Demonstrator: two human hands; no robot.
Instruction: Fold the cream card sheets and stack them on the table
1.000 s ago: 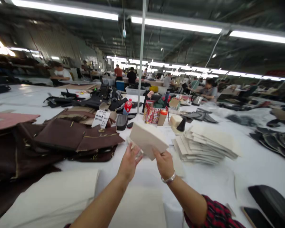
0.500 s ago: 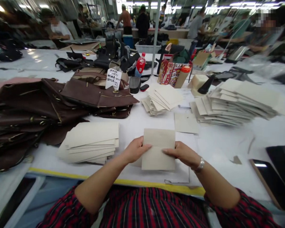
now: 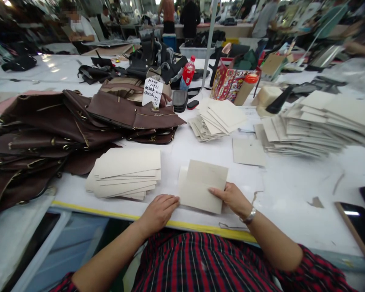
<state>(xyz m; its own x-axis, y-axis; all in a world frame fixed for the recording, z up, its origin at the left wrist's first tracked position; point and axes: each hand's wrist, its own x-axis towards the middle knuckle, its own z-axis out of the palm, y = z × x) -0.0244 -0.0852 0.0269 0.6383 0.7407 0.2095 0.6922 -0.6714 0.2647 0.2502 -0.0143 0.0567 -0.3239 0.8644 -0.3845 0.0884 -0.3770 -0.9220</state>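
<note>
Right hand (image 3: 235,199) grips a beige board (image 3: 205,184) by its right edge, thumb laid flat on the upper face and the other fingers hidden beneath. Left hand (image 3: 160,211) lies palm down at the near edge of the tabletop (image 3: 292,211), its fingertips by the board's lower left corner; whether they pinch anything there I cannot tell. The board sits in front of the person's checked shirt (image 3: 200,259), a little askew, with another pale piece (image 3: 183,178) showing past its left side. A stack of long pale boards (image 3: 127,170) lies to its left, and a single small board (image 3: 248,152) lies beyond it to the right. It looks like thin, dry card: light, fairly stiff, not slippery, though a crease running across its middle could let it bend, and corners may dent. Opposite side edges, thumbs on top and fingers under, seem the best hold; light pressure should do.
</note>
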